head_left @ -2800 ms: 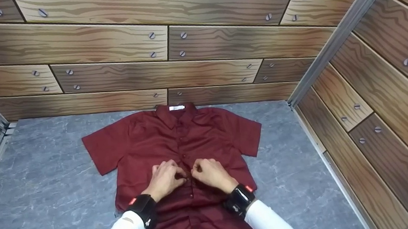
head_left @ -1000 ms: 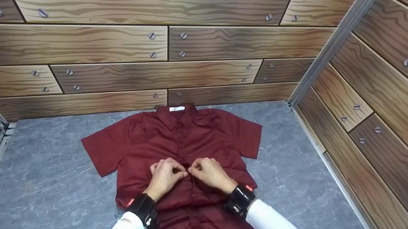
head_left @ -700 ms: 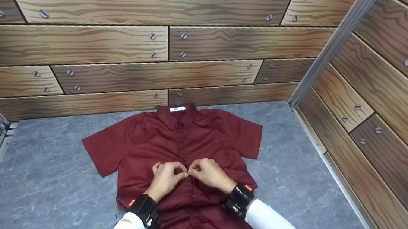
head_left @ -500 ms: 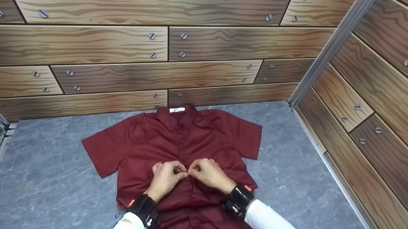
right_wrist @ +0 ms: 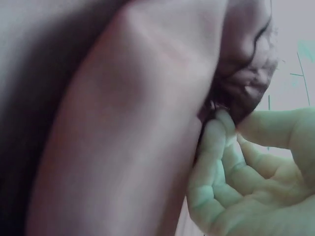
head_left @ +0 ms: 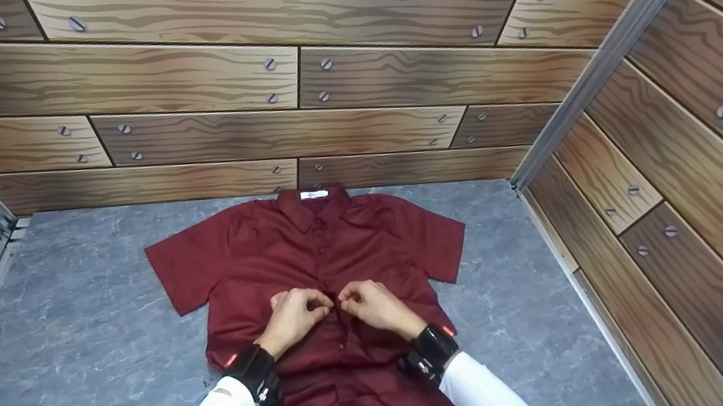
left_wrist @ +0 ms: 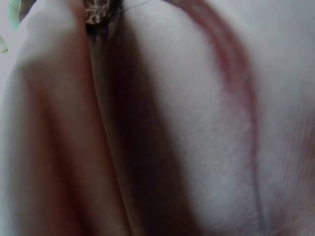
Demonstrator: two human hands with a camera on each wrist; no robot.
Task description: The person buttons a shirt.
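A dark red short-sleeved button-up shirt [head_left: 255, 266] lies front up, collar toward the back wall, its lower part running out of the head view. My left hand [head_left: 293, 316] pinches the button placket at mid-chest between thumb and forefinger. Just across the placket, my right hand [head_left: 378, 307] has its thumb and forefinger curled at the cloth. A small button [head_left: 341, 347] shows below the hands. Close, blurred skin fills most of both wrist views. Dark red cloth [right_wrist: 251, 64] appears beside curled fingers in the right wrist view. The pinched spot is hidden by fingertips.
The shirt lies on a grey marbled surface [head_left: 80, 309]. Wood-patterned panels form a back wall [head_left: 190, 80] and a right wall [head_left: 686, 198], with metal rails at the corners. A white label [head_left: 314, 195] shows inside the collar.
Both hands' fingertips came together at the placket; since half a second ago, my right hand has drawn slightly right, apart from the left. The left stays nearly still, and the shirt keeps its place.
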